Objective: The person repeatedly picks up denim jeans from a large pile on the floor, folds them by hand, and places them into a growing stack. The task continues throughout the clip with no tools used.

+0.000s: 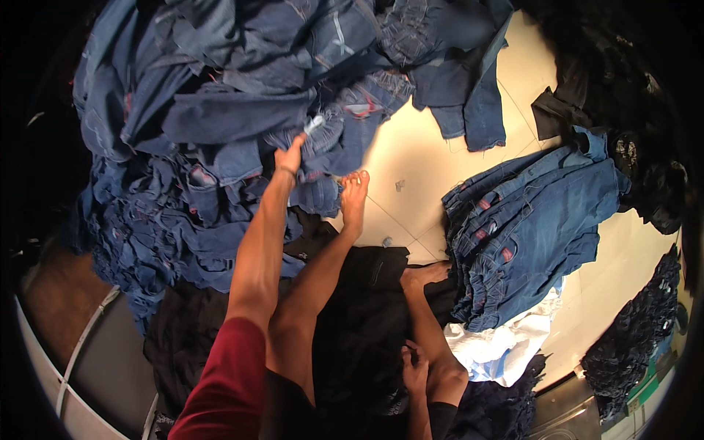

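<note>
My left arm, in a dark red sleeve, stretches out to a big heap of blue denim garments (242, 110). At its edge my left hand (290, 156) is closed on the waist part of a pair of jeans (323, 139), its fingertips partly hidden by the cloth. A small whitish piece (315, 123), blurred, shows just beyond the fingers. My right hand (416, 367) rests by my right knee with its fingers curled; whether they hold anything small is hidden. Black cloth (359, 315) lies between my legs and under them.
To the right, a neat stack of blue jeans (535, 220) lies partly on a white cloth (506, 341). Dark garments (616, 95) are heaped at the far right. A dark pile (634, 330) stands farther right. Pale floor tiles (411, 169) show between the heaps, with small scraps on them.
</note>
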